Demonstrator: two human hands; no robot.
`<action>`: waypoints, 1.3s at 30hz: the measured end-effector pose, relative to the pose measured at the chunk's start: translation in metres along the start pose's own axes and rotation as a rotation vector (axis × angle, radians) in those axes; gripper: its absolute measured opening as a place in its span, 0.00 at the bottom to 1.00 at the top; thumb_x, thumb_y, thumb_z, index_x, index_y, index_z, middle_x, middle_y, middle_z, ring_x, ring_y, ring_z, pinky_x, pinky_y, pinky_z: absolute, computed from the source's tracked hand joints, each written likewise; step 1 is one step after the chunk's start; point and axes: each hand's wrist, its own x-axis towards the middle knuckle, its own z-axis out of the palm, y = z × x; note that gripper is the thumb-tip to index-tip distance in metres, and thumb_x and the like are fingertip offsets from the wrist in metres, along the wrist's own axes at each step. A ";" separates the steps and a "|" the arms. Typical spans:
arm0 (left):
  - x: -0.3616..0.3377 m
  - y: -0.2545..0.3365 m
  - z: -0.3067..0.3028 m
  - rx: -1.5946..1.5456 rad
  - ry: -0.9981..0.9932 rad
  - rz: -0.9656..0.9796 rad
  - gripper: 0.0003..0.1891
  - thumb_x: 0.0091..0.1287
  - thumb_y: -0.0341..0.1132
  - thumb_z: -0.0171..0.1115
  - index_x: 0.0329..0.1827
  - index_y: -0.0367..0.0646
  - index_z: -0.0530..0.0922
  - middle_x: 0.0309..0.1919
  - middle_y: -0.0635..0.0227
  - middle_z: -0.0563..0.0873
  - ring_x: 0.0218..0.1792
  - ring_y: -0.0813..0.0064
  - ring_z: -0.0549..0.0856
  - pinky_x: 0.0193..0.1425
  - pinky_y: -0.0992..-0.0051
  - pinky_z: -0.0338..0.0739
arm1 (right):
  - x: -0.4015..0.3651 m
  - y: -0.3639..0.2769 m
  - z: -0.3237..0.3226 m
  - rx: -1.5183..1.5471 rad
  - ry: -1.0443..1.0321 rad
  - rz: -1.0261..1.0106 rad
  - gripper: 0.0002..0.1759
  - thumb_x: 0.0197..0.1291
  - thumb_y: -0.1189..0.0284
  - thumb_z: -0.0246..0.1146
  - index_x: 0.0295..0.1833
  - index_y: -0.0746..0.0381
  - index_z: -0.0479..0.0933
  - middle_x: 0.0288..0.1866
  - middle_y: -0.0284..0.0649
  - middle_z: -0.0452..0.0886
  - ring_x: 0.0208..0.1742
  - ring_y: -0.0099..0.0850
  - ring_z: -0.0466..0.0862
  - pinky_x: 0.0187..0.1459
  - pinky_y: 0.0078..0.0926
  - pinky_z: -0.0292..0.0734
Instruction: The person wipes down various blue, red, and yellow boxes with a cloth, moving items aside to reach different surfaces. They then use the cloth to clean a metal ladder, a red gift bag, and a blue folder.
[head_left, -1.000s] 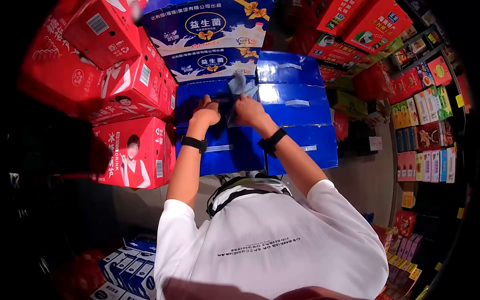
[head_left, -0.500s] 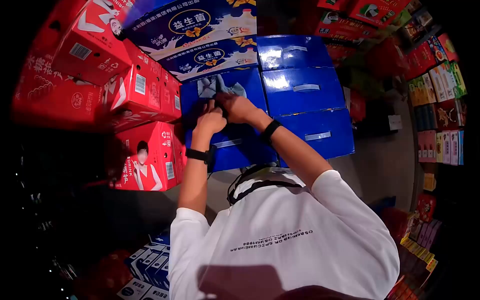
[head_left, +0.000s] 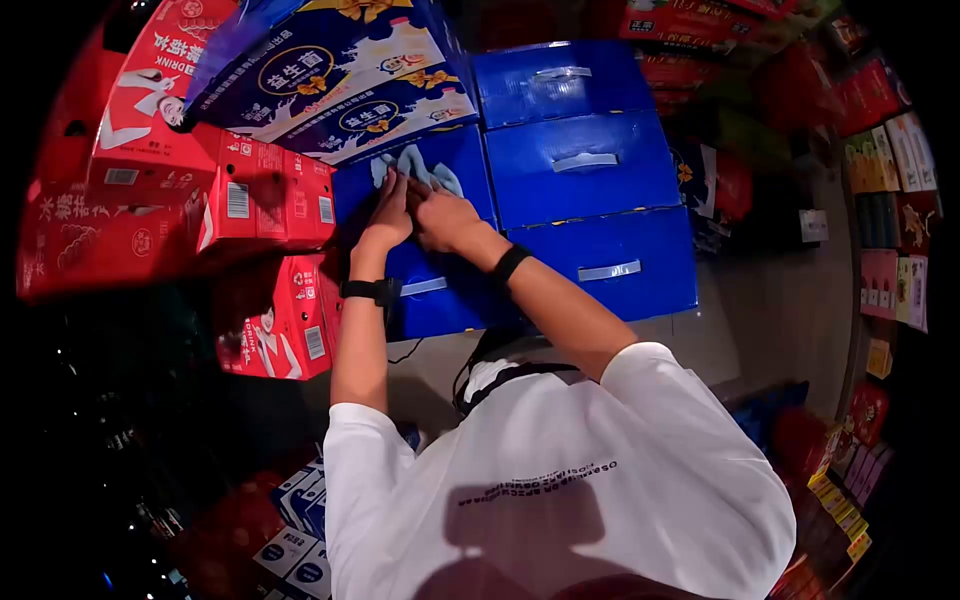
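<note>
A crumpled pale blue cloth lies on top of a blue carton with a white handle strip. My left hand is closed at the lower left edge of the cloth, its fingertips pinching the fabric. Close against it, my right hand has curled fingers gripping the cloth from the right. The two hands touch or nearly touch, and some fingertips are hidden in shadow and fabric. Each wrist wears a black band.
More blue cartons with handles stand on the right. Printed blue boxes rise behind my hands. Red drink cartons are stacked at the left. Shelves of packaged goods line the far right, beyond a floor strip.
The view has shifted, so the cartons sit further left. My hands have moved closer together on the cloth, and the cloth is bunched more upright.
</note>
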 end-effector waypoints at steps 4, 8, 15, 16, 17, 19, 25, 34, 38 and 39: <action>0.013 0.048 0.002 0.115 0.004 0.207 0.30 0.77 0.32 0.42 0.80 0.34 0.52 0.80 0.41 0.51 0.82 0.48 0.51 0.84 0.58 0.47 | -0.032 -0.010 -0.047 -0.153 -0.064 0.188 0.49 0.58 0.58 0.67 0.73 0.82 0.57 0.78 0.65 0.59 0.80 0.54 0.59 0.78 0.43 0.57; 0.017 0.085 0.005 0.264 -0.020 0.312 0.30 0.74 0.28 0.45 0.78 0.30 0.55 0.79 0.39 0.54 0.81 0.47 0.54 0.82 0.58 0.51 | -0.048 0.013 -0.065 -0.100 -0.204 0.217 0.53 0.56 0.57 0.72 0.75 0.79 0.54 0.80 0.65 0.54 0.80 0.56 0.58 0.77 0.42 0.62; -0.031 0.126 -0.014 0.312 0.005 0.240 0.12 0.64 0.29 0.56 0.47 0.31 0.79 0.53 0.40 0.83 0.52 0.43 0.85 0.53 0.52 0.82 | -0.074 -0.002 -0.081 -0.083 0.128 0.075 0.19 0.48 0.78 0.69 0.49 0.68 0.78 0.49 0.46 0.79 0.53 0.48 0.80 0.51 0.41 0.83; -0.038 0.123 -0.018 0.310 -0.125 0.171 0.14 0.63 0.29 0.56 0.49 0.33 0.79 0.47 0.42 0.85 0.50 0.44 0.85 0.53 0.52 0.81 | -0.078 -0.006 -0.076 -0.064 0.081 0.093 0.19 0.49 0.81 0.65 0.50 0.69 0.78 0.50 0.48 0.80 0.53 0.49 0.81 0.48 0.41 0.84; -0.046 0.119 -0.023 0.307 -0.186 0.138 0.14 0.62 0.29 0.56 0.49 0.33 0.79 0.47 0.43 0.85 0.50 0.44 0.85 0.53 0.52 0.81 | -0.081 -0.010 -0.072 -0.099 0.072 0.050 0.19 0.49 0.80 0.65 0.50 0.69 0.78 0.50 0.48 0.80 0.53 0.48 0.81 0.48 0.41 0.84; -0.065 0.097 -0.017 0.247 -0.193 0.180 0.14 0.61 0.28 0.56 0.49 0.33 0.79 0.50 0.43 0.83 0.53 0.45 0.83 0.55 0.52 0.80 | -0.092 -0.030 -0.066 -0.154 0.012 0.005 0.18 0.50 0.80 0.65 0.50 0.69 0.79 0.51 0.48 0.81 0.53 0.47 0.81 0.47 0.40 0.84; -0.054 0.048 0.017 -0.054 0.059 0.428 0.31 0.63 0.23 0.50 0.71 0.21 0.62 0.70 0.39 0.69 0.72 0.43 0.68 0.76 0.62 0.65 | -0.080 -0.029 -0.064 -0.164 0.101 -0.080 0.19 0.49 0.80 0.64 0.50 0.63 0.78 0.52 0.40 0.79 0.54 0.43 0.80 0.44 0.39 0.84; -0.126 0.031 0.016 -0.333 -0.067 0.359 0.30 0.72 0.33 0.58 0.77 0.40 0.63 0.76 0.51 0.63 0.74 0.46 0.66 0.77 0.58 0.64 | -0.116 -0.078 -0.059 -0.228 -0.115 0.095 0.35 0.51 0.79 0.67 0.68 0.68 0.68 0.69 0.51 0.69 0.70 0.55 0.71 0.57 0.41 0.83; -0.172 -0.005 0.027 -0.126 0.079 0.373 0.28 0.75 0.40 0.57 0.75 0.40 0.66 0.78 0.53 0.61 0.77 0.49 0.64 0.79 0.49 0.57 | -0.116 -0.095 -0.053 -0.069 -0.252 0.100 0.38 0.48 0.81 0.67 0.69 0.66 0.69 0.73 0.50 0.67 0.72 0.55 0.70 0.64 0.42 0.79; -0.179 -0.012 0.027 -0.117 0.105 0.326 0.28 0.75 0.40 0.57 0.74 0.38 0.67 0.77 0.52 0.62 0.77 0.49 0.63 0.79 0.49 0.56 | -0.107 -0.096 -0.050 0.011 -0.282 0.049 0.38 0.51 0.80 0.67 0.71 0.66 0.67 0.74 0.51 0.66 0.73 0.55 0.68 0.67 0.43 0.74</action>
